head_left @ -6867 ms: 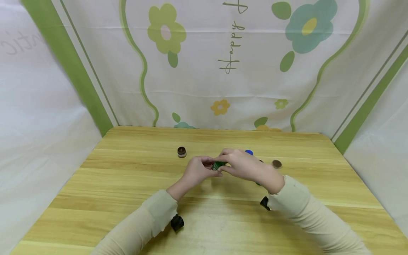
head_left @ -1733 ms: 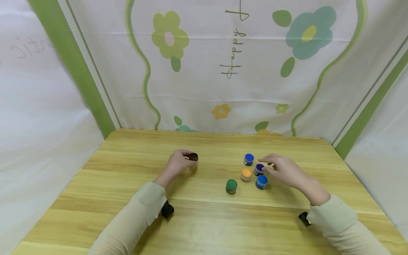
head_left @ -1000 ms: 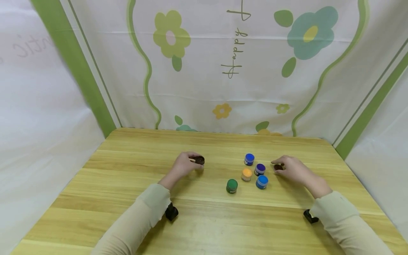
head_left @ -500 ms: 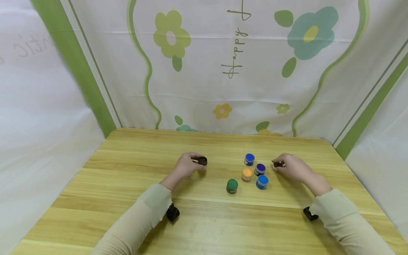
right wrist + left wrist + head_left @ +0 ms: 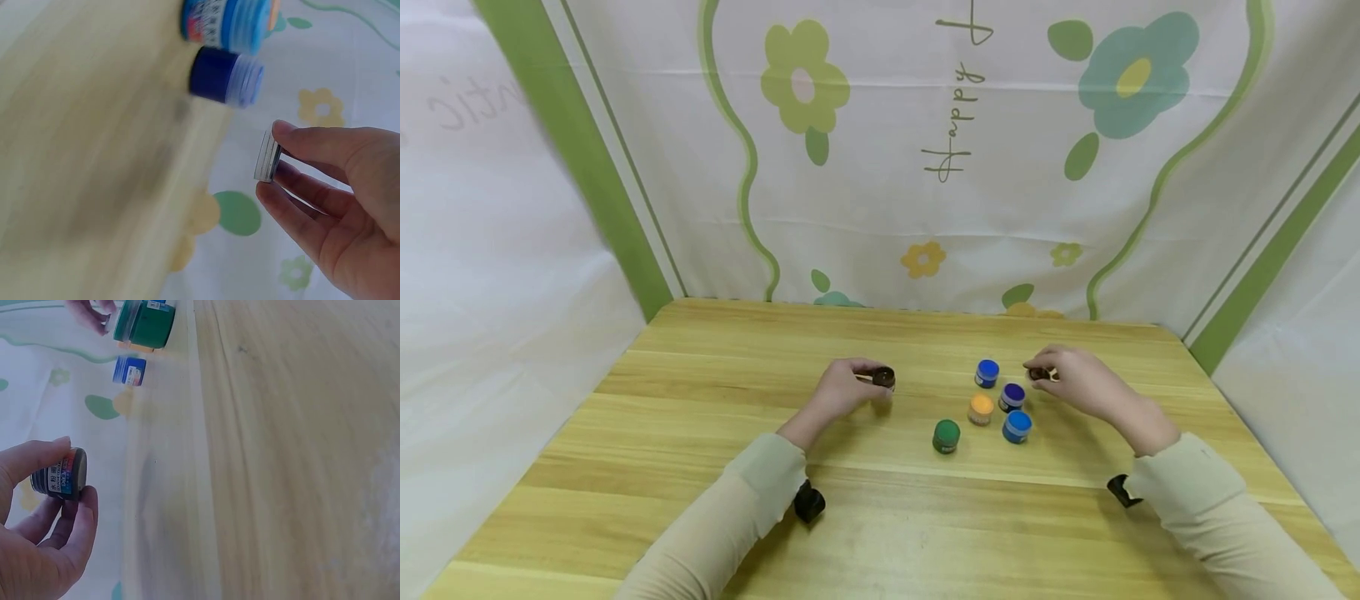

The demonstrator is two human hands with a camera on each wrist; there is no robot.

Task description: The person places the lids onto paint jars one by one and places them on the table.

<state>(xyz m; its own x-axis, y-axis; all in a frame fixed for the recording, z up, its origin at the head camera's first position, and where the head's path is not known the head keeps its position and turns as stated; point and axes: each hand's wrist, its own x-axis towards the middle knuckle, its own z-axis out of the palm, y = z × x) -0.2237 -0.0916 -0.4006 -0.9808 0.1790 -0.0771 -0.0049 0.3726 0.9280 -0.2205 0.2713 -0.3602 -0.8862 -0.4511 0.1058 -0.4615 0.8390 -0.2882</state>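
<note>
My left hand [image 5: 841,387] pinches a small dark brown paint jar [image 5: 883,377] between thumb and fingers, just above the wooden table. In the left wrist view the paint jar [image 5: 57,476] shows its printed label, and its base faces right. My right hand [image 5: 1081,383] pinches a round screw lid [image 5: 1038,374], dark inside, to the right of the other jars. Seen from the right wrist, the lid [image 5: 268,159] is clear and ridged, held by its edge between thumb and fingertips. The two hands are well apart.
Between the hands stand several capped paint jars: a dark blue jar [image 5: 987,373], a purple jar [image 5: 1012,397], an orange jar [image 5: 981,409], a lighter blue jar [image 5: 1017,427] and, nearest me, a green jar [image 5: 947,436]. A printed cloth [image 5: 865,167] hangs behind the table.
Earlier both hands worked on the green jar, which now stands on the table. My left hand has taken the brown jar rightward; my right has picked up the lid and moved it left.
</note>
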